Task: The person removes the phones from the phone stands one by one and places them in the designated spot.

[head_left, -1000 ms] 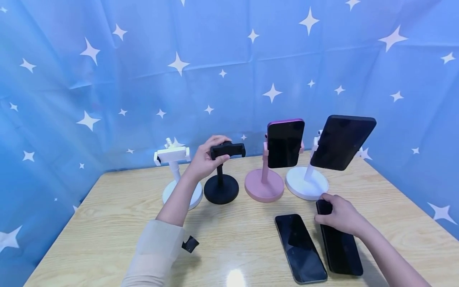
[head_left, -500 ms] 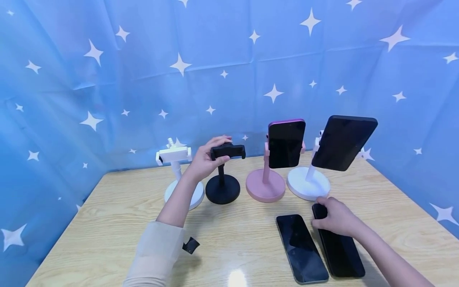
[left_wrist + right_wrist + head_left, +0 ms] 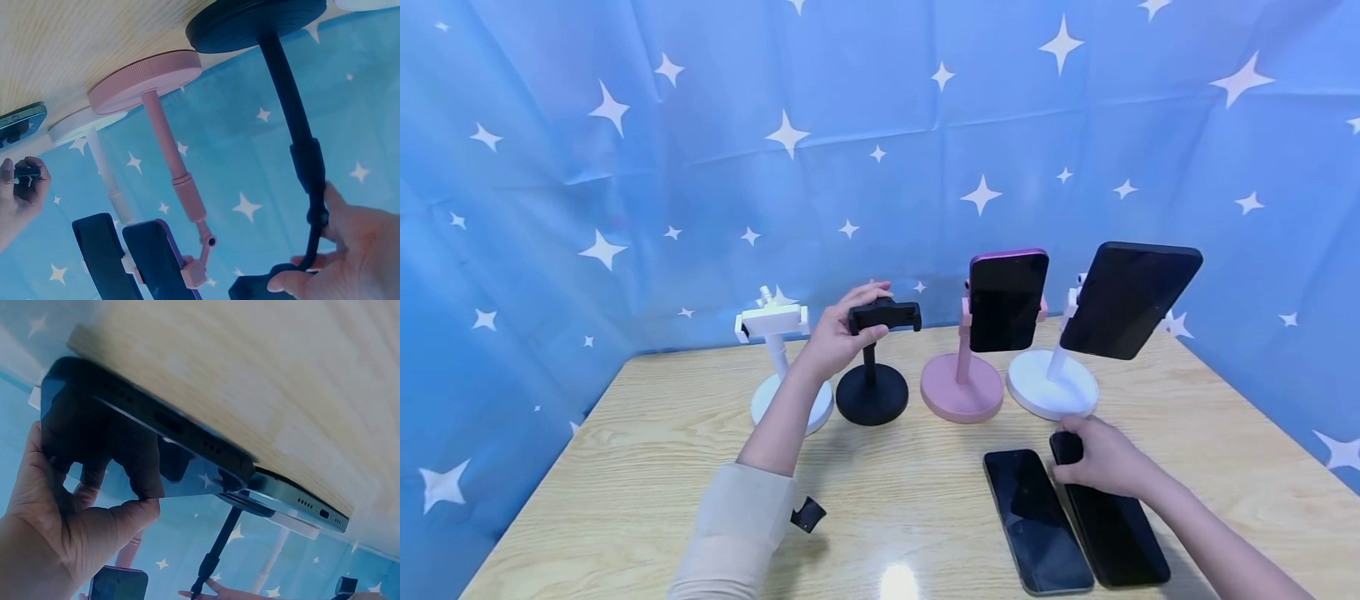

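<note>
My left hand holds the head of a black phone stand, thumb on the front of its clamp and fingers behind. The clamp has no phone in it. My right hand grips a black phone by its far end, thumb on one edge and fingers on the other, as the right wrist view shows with the phone's port end facing the camera. Beside it lies a second dark phone, screen up on the table. Whether the gripped phone's far end is raised, I cannot tell.
Left of the black stand is a white stand with a bare clamp. To the right, a pink stand holds a purple-edged phone, and another white stand holds a tilted black tablet. A small black piece is near my left sleeve.
My right hand has shifted slightly left and nearer, and the gripped phone has turned a little with it. My left hand stays on the black stand's clamp. The head view has swung slightly left.
</note>
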`<state>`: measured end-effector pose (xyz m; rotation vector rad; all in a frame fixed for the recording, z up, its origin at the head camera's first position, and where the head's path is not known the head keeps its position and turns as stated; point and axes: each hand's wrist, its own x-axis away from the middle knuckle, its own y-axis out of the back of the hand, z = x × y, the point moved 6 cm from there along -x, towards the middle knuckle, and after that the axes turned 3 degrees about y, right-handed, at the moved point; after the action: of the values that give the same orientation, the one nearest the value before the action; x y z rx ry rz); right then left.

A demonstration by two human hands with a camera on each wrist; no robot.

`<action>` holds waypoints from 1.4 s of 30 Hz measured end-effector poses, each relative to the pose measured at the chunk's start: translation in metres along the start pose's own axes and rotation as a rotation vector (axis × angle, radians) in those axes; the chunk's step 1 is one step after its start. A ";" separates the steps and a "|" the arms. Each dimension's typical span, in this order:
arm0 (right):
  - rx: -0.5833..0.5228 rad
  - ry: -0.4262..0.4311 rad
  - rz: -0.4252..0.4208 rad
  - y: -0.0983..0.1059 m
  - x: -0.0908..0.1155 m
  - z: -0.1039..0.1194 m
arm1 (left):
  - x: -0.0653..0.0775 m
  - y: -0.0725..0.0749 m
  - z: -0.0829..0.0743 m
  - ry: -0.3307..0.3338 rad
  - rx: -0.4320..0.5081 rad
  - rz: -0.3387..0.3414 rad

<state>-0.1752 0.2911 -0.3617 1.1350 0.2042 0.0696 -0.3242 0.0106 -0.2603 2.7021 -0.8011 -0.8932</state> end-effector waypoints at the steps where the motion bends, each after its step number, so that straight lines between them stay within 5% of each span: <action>1: -0.004 -0.001 0.010 -0.001 0.000 0.000 | 0.000 -0.001 0.001 -0.001 0.004 0.002; 22: 0.029 0.017 0.122 -0.013 -0.003 -0.009 | 0.001 -0.008 0.004 0.016 0.014 0.005; 42: 0.078 0.034 0.098 -0.014 -0.011 -0.003 | 0.001 -0.002 0.002 0.009 0.023 -0.006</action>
<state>-0.1869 0.2860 -0.3738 1.2224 0.1824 0.1691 -0.3237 0.0114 -0.2635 2.7276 -0.8067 -0.8782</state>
